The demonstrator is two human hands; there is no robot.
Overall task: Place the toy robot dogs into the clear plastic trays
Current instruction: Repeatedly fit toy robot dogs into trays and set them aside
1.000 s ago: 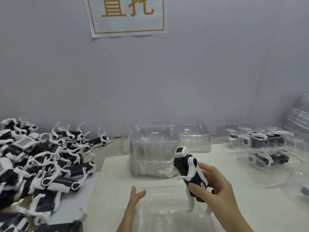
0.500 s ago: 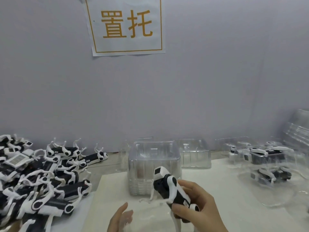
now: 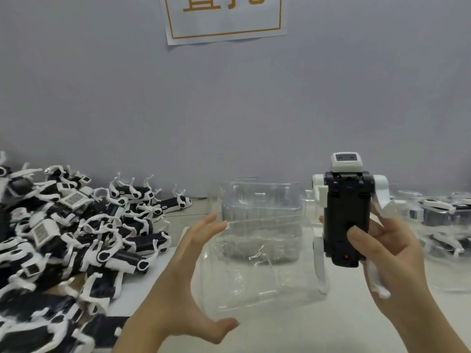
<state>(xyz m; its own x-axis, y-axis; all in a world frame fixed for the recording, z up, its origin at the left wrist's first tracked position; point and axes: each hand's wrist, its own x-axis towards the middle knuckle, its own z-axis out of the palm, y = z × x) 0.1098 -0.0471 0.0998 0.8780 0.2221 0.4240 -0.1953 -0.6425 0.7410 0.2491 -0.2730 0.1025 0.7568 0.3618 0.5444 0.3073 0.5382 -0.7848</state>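
My right hand (image 3: 392,253) grips a black-and-white toy robot dog (image 3: 346,215), held upright with its square head on top and its belly facing me. It hangs just right of a clear plastic tray (image 3: 254,276). My left hand (image 3: 188,271) clasps that tray's left side, fingers on its far edge and thumb at its near corner. The tray is lifted and tilted toward me, with nothing inside.
A big heap of toy robot dogs (image 3: 68,233) covers the table's left side. A stack of clear trays (image 3: 262,210) stands behind the held tray. Trays with dogs inside (image 3: 446,222) lie at the right. A white sign (image 3: 224,19) hangs on the grey wall.
My right hand has raised the dog and turned it upright, belly toward me. My left hand has taken hold of the tray and lifted it off the table.
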